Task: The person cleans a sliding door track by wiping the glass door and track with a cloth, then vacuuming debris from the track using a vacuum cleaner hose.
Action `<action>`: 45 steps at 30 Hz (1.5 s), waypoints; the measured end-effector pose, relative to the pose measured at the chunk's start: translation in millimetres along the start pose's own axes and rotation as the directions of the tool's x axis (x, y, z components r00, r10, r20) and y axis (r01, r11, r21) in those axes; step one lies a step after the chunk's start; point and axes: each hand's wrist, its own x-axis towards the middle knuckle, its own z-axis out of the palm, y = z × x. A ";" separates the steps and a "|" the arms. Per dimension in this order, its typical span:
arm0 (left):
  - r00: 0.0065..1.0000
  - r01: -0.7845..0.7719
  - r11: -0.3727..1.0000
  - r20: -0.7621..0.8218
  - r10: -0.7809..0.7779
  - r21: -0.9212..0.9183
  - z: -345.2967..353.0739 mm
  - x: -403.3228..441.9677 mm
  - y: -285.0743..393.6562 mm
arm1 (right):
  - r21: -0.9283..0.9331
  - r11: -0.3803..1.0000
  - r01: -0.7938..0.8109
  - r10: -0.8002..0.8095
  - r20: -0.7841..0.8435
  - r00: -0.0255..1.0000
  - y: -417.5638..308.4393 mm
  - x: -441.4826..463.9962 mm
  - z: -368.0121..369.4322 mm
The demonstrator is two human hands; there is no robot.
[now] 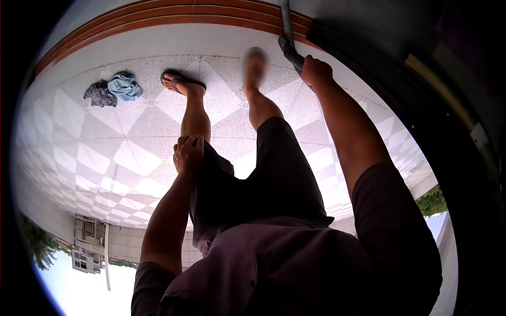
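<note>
And here, at the right edge of the tiled floor (226,79), a dark handle (291,54) is held by the right hand (317,71): the fingers are wrapped round it, clamped in a fist. From its upper end a grey ribbed hose (286,21) is led up past the brown ledge (158,15) and out of view. What is joined to the lower end cannot be made out for certain, hidden as it is by the hand and forearm.

Over to the left hand (188,154): it is laid over the left knee, the fingers bent and close together. Whether cloth is pinched there cannot be told; no tool is seen in it.

Now, how is this hold best managed? The handle should be kept firmly gripped but the wrist loose, it is judged, and the hose left slack so that no kink is put into it at the joint. The bent back is well served by weight being taken on the knee. The feet are best kept clear of the hose.

And the count: one handle, one hose, two hands, two feet. One dark sandal (184,79) is clearly seen; the other foot (255,67) is blurred. Two crumpled cloths are counted on the floor, one grey (100,94), one blue (125,86), touching each other, well apart from the hose.
</note>
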 end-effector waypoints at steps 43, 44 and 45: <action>0.997 -0.055 0.995 0.054 0.060 -0.082 -5.2 16.3 -45.3 | -0.018 1.000 0.009 -0.009 -0.025 1.000 -84.1 -6.7 -10.7; 0.997 -0.052 0.995 0.060 0.057 -0.081 -6.7 17.2 -43.8 | -0.011 1.000 0.025 -0.025 -0.012 1.000 -83.6 -6.4 -7.7; 0.997 -0.046 0.996 0.063 0.052 -0.083 -6.2 17.7 -42.8 | -0.011 1.000 0.002 -0.002 0.000 1.000 -83.7 -9.2 -6.3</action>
